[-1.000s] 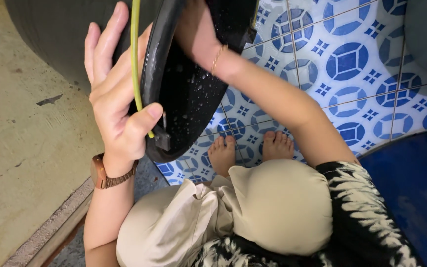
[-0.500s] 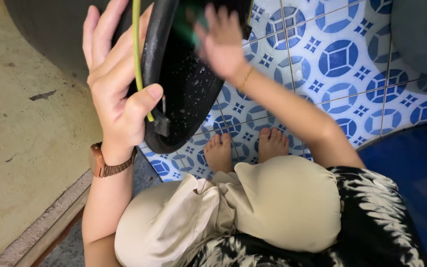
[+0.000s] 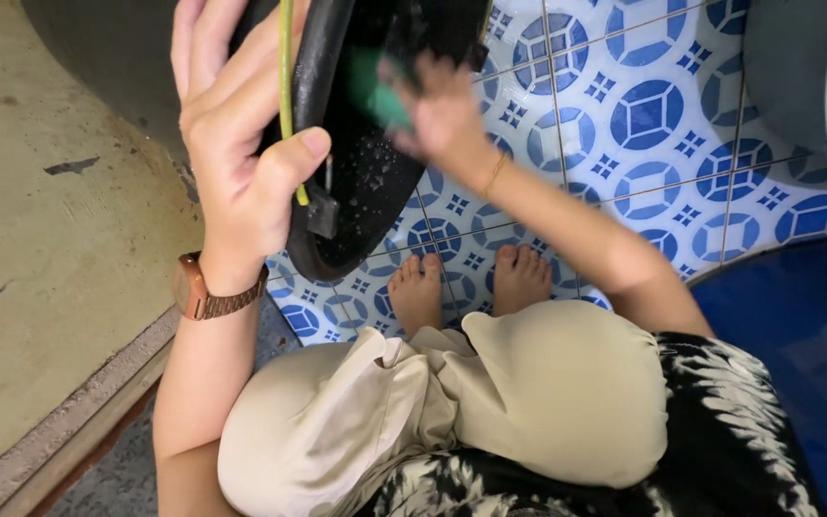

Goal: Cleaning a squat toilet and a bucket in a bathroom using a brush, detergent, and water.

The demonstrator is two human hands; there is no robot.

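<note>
At the left, a concrete step borders the tiled floor. The left hand grips the rim of a black pan, held on edge above the floor, thumb pressed over it. Inside the pan, the blurred right hand pinches a green sponge.

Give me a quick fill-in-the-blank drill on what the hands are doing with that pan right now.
1. The left hand grips the rim of a ____ pan held tilted on edge.
2. The right hand presses a ____ sponge against the pan's inside.
3. A watch sits on the ____ wrist.
4. The bare feet rest on blue-and-white ____.

Missing words: black; green; left; tiles
</note>
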